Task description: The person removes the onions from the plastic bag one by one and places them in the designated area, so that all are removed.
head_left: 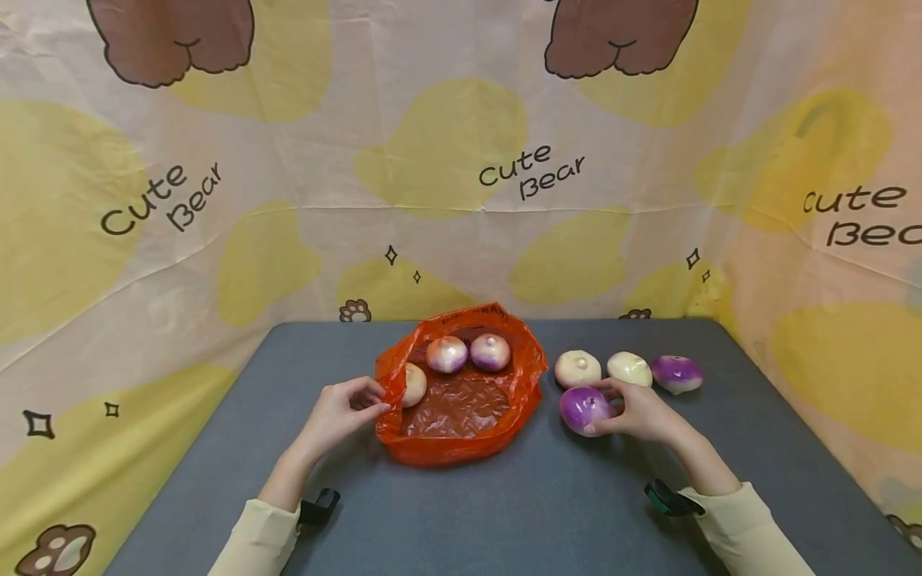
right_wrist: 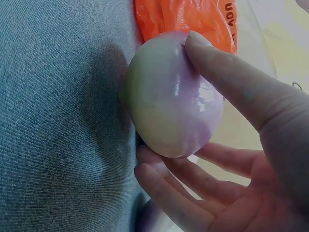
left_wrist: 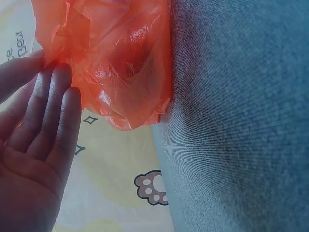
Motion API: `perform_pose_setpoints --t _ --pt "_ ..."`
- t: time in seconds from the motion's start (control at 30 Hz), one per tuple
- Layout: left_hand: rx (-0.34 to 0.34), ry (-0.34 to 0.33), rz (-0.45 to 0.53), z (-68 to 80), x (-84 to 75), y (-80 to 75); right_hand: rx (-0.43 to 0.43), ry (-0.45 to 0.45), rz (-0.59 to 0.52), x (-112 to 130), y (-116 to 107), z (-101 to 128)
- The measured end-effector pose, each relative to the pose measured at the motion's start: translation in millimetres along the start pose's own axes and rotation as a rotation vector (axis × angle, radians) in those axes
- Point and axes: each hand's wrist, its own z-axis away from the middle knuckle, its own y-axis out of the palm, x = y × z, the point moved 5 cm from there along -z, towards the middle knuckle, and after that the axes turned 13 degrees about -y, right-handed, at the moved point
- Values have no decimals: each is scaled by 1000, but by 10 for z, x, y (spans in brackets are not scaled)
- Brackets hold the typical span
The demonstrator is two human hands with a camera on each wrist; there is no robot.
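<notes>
An orange plastic bag (head_left: 461, 416) lies open at the middle of the grey table (head_left: 504, 512), with three pale purple-tinged onions (head_left: 490, 352) inside it. My left hand (head_left: 367, 400) pinches the bag's left rim; in the left wrist view its fingers (left_wrist: 53, 111) lie against the crinkled orange bag (left_wrist: 120, 63). To the right of the bag, my right hand (head_left: 612, 410) grips a purple onion (head_left: 582, 406) that rests on the table. The right wrist view shows that onion (right_wrist: 169, 101) between the thumb and the curled fingers (right_wrist: 193, 183).
Three more onions lie behind my right hand: a cream one (head_left: 577, 368), a white one (head_left: 629, 368) and a purple one (head_left: 677, 374). A yellow "Cute Bear" cloth (head_left: 461, 184) walls in the back and both sides of the table.
</notes>
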Motion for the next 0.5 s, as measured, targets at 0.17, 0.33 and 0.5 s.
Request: perform_pose_setpoints --t 0.17,0.33,0.5 --pt "3 0 2 -12 6 3 -4 -1 -9 -16 -3 -7" --pt "4 -4 -1 -17 4 4 -1 -2 -27 -19 -7 -11" --pt "8 -7 2 -22 5 7 13 17 -46 -40 -3 -9"
